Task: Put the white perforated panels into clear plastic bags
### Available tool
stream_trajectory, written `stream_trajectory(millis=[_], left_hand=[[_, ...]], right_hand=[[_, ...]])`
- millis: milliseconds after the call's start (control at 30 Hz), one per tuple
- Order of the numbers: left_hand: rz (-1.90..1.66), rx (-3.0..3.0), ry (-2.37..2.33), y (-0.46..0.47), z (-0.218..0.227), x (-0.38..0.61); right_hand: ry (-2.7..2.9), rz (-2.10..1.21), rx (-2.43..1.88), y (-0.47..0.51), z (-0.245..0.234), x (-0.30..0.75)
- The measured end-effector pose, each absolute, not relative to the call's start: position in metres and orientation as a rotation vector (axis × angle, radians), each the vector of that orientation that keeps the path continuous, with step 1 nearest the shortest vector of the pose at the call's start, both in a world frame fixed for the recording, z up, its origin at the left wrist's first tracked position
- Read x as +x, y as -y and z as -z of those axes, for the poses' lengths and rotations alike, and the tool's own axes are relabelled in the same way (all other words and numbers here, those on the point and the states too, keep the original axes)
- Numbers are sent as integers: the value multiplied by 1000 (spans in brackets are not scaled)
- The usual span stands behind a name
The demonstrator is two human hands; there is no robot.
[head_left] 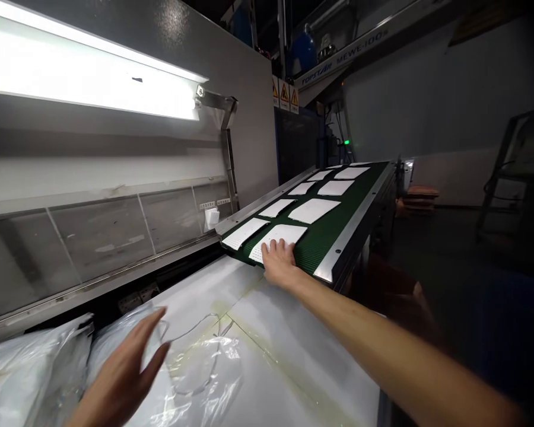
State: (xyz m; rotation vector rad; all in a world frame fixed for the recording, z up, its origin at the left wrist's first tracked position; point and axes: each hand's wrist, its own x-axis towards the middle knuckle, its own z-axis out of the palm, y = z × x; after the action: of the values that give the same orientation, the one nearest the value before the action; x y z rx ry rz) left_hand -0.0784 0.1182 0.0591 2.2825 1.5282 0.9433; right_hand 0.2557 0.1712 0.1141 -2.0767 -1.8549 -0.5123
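Observation:
My right hand [279,261] reaches to the low end of a green conveyor belt [324,231]. Its fingers are spread and rest on top of a flat white panel [289,233]; the thumb is hidden. Left of that lies a narrower white panel [245,233], with another white panel [314,210] behind. Several more panels run up the belt in two rows. My left hand [127,367] is open and holds nothing, thumb apart from the fingers. It is above a clear plastic bag [209,379] on the white table [289,356].
Filled plastic bags [22,373] lie at the left. A metal rail [356,219] edges the belt. A bright lamp [93,65] hangs over the left side on a bracket [226,136]. At the far right stands a dark frame [498,160] near stacked brownish items [420,197].

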Motion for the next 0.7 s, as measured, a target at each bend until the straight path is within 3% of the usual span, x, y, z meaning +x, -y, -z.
stream_trajectory(millis=[100, 233, 367, 567, 633, 700], left_hand=[[-813, 2989, -1322, -193, -75, 2], [-965, 3000, -1232, -291, -77, 88], [-1095, 2910, -1127, -331, -69, 120], [-1356, 2580, -1119, -319, -104, 116], [-1477, 2339, -1246, -305, -124, 104], [-1493, 2102, -1316, -283, -141, 85]], right_hand=[[1811, 621, -2118, -165, -130, 274], [1754, 774, -2055, -131, -190, 305], [1607, 788, -1988, -67, -234, 349], [1285, -105, -1395, 12, -216, 385], [1207, -109, -1347, 28, -207, 381], [1231, 109, -1383, 43, -199, 371]])
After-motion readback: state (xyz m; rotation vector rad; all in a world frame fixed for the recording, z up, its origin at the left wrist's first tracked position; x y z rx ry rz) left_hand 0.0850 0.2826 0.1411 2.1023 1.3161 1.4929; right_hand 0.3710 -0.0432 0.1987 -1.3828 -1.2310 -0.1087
